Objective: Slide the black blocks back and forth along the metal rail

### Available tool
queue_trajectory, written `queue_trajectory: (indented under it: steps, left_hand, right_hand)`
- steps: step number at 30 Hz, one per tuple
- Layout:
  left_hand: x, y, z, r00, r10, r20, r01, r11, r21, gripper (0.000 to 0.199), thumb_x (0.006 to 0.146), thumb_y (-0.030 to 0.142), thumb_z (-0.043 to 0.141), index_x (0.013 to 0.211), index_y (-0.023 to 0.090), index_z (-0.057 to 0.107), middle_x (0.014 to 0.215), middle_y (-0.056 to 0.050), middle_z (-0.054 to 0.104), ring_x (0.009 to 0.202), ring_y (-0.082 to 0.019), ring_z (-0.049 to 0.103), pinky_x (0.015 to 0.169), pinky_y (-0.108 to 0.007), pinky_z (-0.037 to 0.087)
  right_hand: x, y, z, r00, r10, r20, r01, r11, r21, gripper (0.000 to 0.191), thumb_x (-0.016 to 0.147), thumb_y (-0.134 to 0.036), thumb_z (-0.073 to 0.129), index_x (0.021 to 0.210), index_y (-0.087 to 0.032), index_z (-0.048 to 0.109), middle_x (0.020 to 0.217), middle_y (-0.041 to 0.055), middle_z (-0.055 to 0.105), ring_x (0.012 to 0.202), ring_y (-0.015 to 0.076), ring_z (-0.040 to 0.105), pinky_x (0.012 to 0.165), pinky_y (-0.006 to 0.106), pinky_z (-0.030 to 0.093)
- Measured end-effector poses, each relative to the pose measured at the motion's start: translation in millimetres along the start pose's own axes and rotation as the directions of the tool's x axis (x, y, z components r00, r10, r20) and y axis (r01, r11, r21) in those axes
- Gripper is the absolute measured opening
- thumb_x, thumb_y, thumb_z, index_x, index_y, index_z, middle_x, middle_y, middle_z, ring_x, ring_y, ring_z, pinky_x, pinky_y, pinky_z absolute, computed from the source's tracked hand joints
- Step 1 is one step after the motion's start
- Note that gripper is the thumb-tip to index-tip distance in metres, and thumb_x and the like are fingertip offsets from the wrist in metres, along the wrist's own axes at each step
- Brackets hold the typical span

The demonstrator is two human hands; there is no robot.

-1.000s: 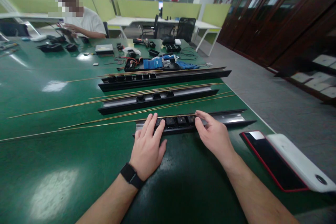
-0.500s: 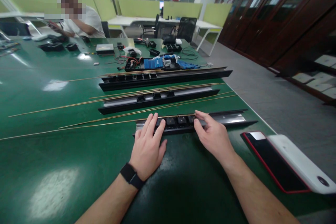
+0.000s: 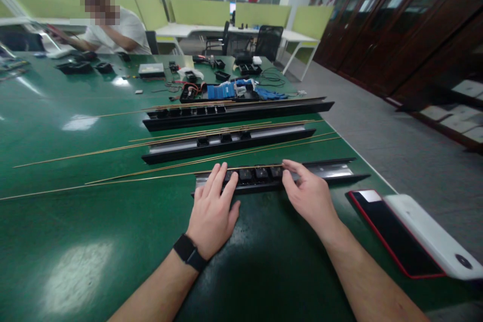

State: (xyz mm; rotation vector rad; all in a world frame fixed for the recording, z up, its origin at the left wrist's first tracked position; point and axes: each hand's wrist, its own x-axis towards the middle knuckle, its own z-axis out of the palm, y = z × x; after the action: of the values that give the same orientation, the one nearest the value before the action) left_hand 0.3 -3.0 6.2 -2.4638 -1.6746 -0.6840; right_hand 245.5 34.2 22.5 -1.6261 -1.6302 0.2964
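A black channel (image 3: 341, 170) with a silvery inner face lies nearest me, holding a row of small black blocks (image 3: 261, 173). My left hand (image 3: 213, 206), wearing a black watch (image 3: 189, 252), rests with spread fingers over the channel's left part and the blocks there. At the row's right end, the thumb and index finger of my right hand (image 3: 307, 193) close around the last small black block (image 3: 277, 171). A thin brass-coloured rod (image 3: 151, 179) runs along the channel's far side, from the left to my right fingertips. Part of the row is hidden under my left fingers.
Two more black channels (image 3: 226, 148) with blocks and thin rods lie beyond. A red-edged phone (image 3: 400, 236) and a white device (image 3: 433, 234) are at right, near the table edge. Farther back are a blue-filled black tray (image 3: 188, 99), wires and a seated person (image 3: 124, 35).
My right hand has shifted slightly right along the channel. My left hand stays in place. The seated person's hand with a flat device has moved left and up.
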Motion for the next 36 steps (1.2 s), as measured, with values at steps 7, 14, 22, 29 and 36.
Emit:
queue_trajectory:
  steps: [7,14,22,29,36]
  left_hand:
    - [0.0,1.1,-1.0,1.0,-0.001,-0.002,0.001,1.0,-0.006,0.06,0.096,0.022,0.061,0.154,0.018,0.048,0.17,-0.019,0.037,0.159,-0.036,0.033,0.108,-0.057,0.052]
    - [-0.4,-0.2,0.2,1.0,0.008,-0.001,-0.008,1.0,0.009,0.059,0.097,0.023,0.06,0.154,0.018,0.047,0.17,-0.018,0.036,0.159,-0.035,0.032,0.109,-0.057,0.051]
    - [-0.1,0.4,-0.6,1.0,0.006,0.005,-0.006,1.0,0.008,0.058,0.097,0.023,0.059,0.154,0.018,0.047,0.17,-0.019,0.036,0.159,-0.035,0.032,0.11,-0.058,0.051]
    - [0.1,0.1,-0.4,1.0,-0.003,0.01,0.003,1.0,0.001,0.059,0.096,0.023,0.06,0.154,0.019,0.047,0.17,-0.019,0.035,0.159,-0.035,0.032,0.11,-0.058,0.051]
    - [0.5,0.8,-1.3,1.0,0.002,0.011,-0.002,1.0,0.006,0.059,0.096,0.022,0.061,0.154,0.018,0.047,0.169,-0.019,0.037,0.159,-0.035,0.033,0.109,-0.058,0.051]
  right_hand:
    - [-0.7,-0.4,-1.1,1.0,0.01,-0.007,-0.01,1.0,-0.001,0.039,0.096,-0.038,0.059,0.126,-0.019,0.075,0.115,0.0083,0.08,0.106,0.0262,0.077,0.105,0.043,0.057]
    - [-1.0,2.1,1.5,0.999,-0.024,0.021,0.023,0.999,0.049,0.043,0.097,-0.038,0.06,0.135,-0.021,0.071,0.121,0.0068,0.079,0.107,0.0242,0.076,0.105,0.042,0.057]
    - [-1.0,-0.4,-1.0,1.0,0.004,0.029,-0.005,1.0,0.018,0.042,0.098,-0.042,0.058,0.13,-0.021,0.074,0.118,0.0079,0.079,0.107,0.0253,0.076,0.103,0.042,0.058]
    - [0.4,-3.0,-2.2,0.999,0.032,0.004,-0.031,0.999,-0.015,0.042,0.097,-0.043,0.057,0.126,-0.019,0.076,0.112,0.0092,0.081,0.103,0.0261,0.077,0.103,0.043,0.058]
    - [0.7,1.6,-0.6,1.0,0.028,-0.008,-0.027,1.0,0.016,0.043,0.097,-0.044,0.059,0.128,-0.018,0.074,0.113,0.0091,0.08,0.099,0.0247,0.077,0.101,0.042,0.058]
